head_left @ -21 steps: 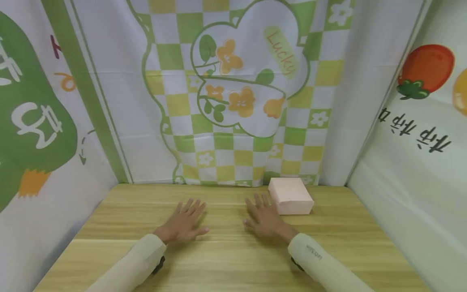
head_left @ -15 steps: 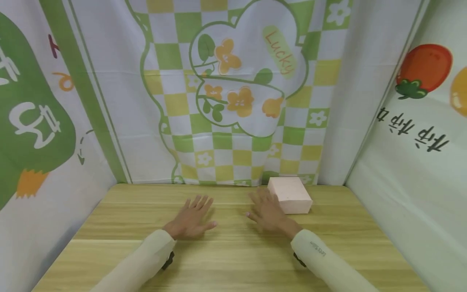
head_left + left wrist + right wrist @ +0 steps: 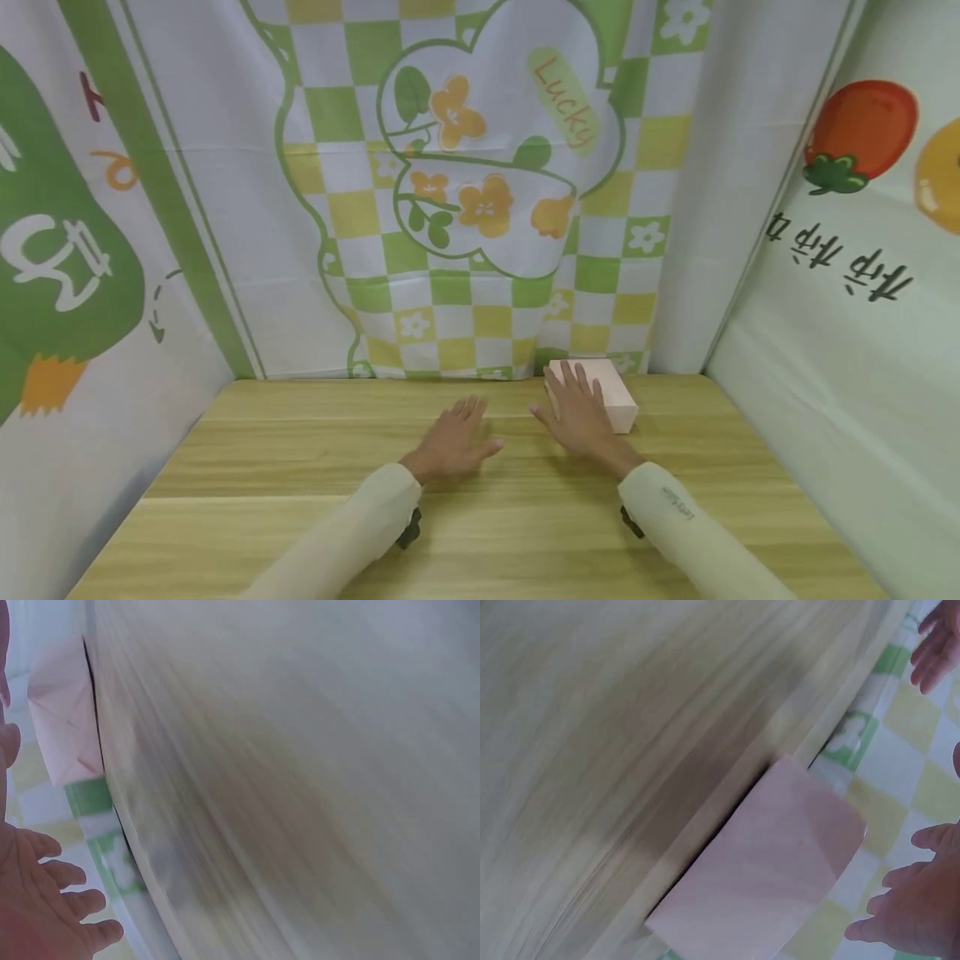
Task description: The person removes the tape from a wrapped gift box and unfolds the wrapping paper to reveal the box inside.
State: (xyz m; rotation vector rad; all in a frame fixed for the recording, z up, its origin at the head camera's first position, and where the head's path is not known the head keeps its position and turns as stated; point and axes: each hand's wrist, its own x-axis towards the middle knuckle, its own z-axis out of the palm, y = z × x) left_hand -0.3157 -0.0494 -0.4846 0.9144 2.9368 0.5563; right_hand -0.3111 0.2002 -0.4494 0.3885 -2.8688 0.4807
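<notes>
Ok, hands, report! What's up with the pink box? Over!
Left hand open, holding nothing. Right hand open, raised near pink box, not gripping. Box sits on table. No obstacle seen.

The box (image 3: 615, 395) is plain pale pink; the tabletop (image 3: 525, 533), yellow-brown wood grain. The backdrop cloth (image 3: 480, 283) has green, yellow and white checks with orange flowers. The 2 sleeves (image 3: 348, 529) are cream.

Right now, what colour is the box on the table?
The box is pale pink, showing best in the right wrist view.
</notes>
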